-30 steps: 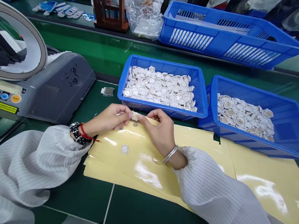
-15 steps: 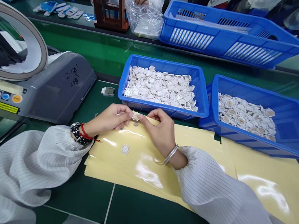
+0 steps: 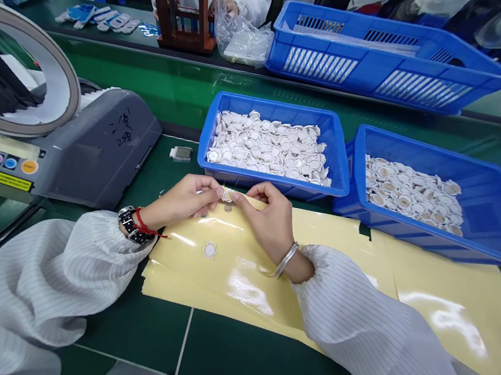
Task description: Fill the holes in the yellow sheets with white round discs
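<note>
Your 2 hands meet over the yellow sheet [image 3: 336, 235], and 1 white disc [image 3: 227, 196] sits between their fingertips. Your left hand [image 3: 191, 198] pinches its left edge with thumb and finger closed together; your right hand [image 3: 269, 219] brings its thumb to the right edge, its other fingers curled. There is no visible gap at either side, but the fingers cover part of the disc, and how hard they press cannot be told.

By its look, the disc should be very light, thin and fairly stiff, so a soft pinch ought to be enough. Take it at opposite points of the rim: the notched outline, plain on the loose disc [image 3: 210, 250] nearer you than your fingers, should give some bite. The flat face looks smooth and may slide, and an off-centre squeeze could flip it out. Prying with a nail might nick the edge. The sheet below your fingers shines, so a disc lying flat there may skate from 1 fingertip.

Just beyond your fingers stands the near blue bin [image 3: 270, 183], heaped with similar white pieces [image 3: 267, 145]; farther off to their right, the other blue bin [image 3: 489, 221] holds more.
</note>
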Demonstrator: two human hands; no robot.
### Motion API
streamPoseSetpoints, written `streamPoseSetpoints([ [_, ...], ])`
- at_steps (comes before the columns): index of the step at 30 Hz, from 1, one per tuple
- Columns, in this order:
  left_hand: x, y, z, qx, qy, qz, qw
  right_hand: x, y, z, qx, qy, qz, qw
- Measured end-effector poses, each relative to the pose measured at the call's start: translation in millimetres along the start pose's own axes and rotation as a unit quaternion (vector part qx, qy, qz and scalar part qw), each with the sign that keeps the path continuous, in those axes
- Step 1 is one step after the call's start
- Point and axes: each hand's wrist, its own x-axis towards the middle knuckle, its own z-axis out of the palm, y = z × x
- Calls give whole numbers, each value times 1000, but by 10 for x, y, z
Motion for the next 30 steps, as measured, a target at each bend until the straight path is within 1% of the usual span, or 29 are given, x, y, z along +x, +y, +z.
streamPoseSetpoints([
  [7,-30,9,29,-5,6,17,1000,-3,-5,5,2,7,3,1000],
  [13,-38,-18,7,-28,5,32,999,-1,-6,0,17,19,-2,1000],
  [16,-38,-18,-6,-39,3,25,999,-3,8,-13,42,20,-5,999],
  [21,-43,-15,-5,-18,2,31,999,-11,-15,-24,98,16,-28,995],
  [24,-48,-19,6,22,-1,38,999,-44,-67,-12,100,-11,-51,994],
  [27,-60,-13,12,49,8,45,998,-92,-131,-19,108,-46,-93,989],
  [28,-67,-10,8,48,12,44,998,-101,-156,-38,109,-40,-112,987],
  [30,-89,-7,-7,56,18,28,998,-83,-215,-122,96,2,-156,983],
])
